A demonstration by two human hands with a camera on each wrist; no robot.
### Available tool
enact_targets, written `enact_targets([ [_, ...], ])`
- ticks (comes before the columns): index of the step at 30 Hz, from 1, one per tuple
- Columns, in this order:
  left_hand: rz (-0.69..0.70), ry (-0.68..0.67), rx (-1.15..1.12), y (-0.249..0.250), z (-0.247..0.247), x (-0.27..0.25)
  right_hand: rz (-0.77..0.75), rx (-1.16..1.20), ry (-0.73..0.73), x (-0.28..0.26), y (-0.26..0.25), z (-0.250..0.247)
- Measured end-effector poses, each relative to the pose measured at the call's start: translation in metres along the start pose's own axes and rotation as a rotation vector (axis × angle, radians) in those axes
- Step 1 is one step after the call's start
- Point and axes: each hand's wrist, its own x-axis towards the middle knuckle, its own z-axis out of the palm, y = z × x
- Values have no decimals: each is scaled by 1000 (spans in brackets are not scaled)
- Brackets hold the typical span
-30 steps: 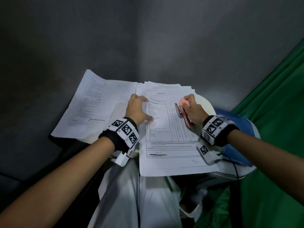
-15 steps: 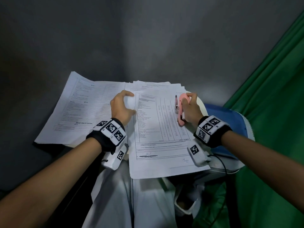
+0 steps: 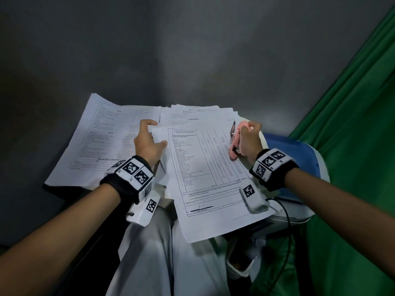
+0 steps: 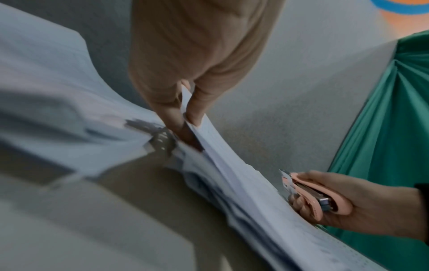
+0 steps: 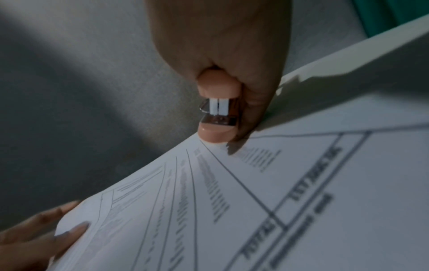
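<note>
The left hand point(image 3: 147, 144) pinches the top sheet point(image 3: 205, 167) at its ten o'clock corner. The right hand point(image 3: 249, 142) curls its fingers round a pink stapler point(image 3: 234, 146) at two o'clock.

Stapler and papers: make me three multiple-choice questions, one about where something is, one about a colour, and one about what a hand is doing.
1. Where is the stapler?
A. at the right edge of the top sheet
B. on the floor
C. under the left pile

2. What colour is the stapler?
A. black
B. pink
C. blue

3. What is the left hand doing?
A. hanging idle
B. holding scissors
C. pinching a corner of the top sheet

Answers:
1 A: the right hand grips it beside the printed table's right columns.
2 B: its pink shell shows in every view.
3 C: thumb and fingers clamp the lifted corner.
</note>
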Motion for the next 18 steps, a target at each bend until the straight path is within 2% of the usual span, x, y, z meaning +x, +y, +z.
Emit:
enact_targets([
  [4, -53, 65, -97, -2, -1, 1, 11, 51, 27, 17, 16, -5],
  [9, 21, -115, -78, 2, 2, -5, -24, 26, -21, 12, 11, -6],
  [12, 33, -107, -62, 3, 6, -7, 0, -69, -91, 2, 2, -5],
  [18, 55, -69, -24, 2, 13, -16, -68, -402, -243, -17, -20, -11],
])
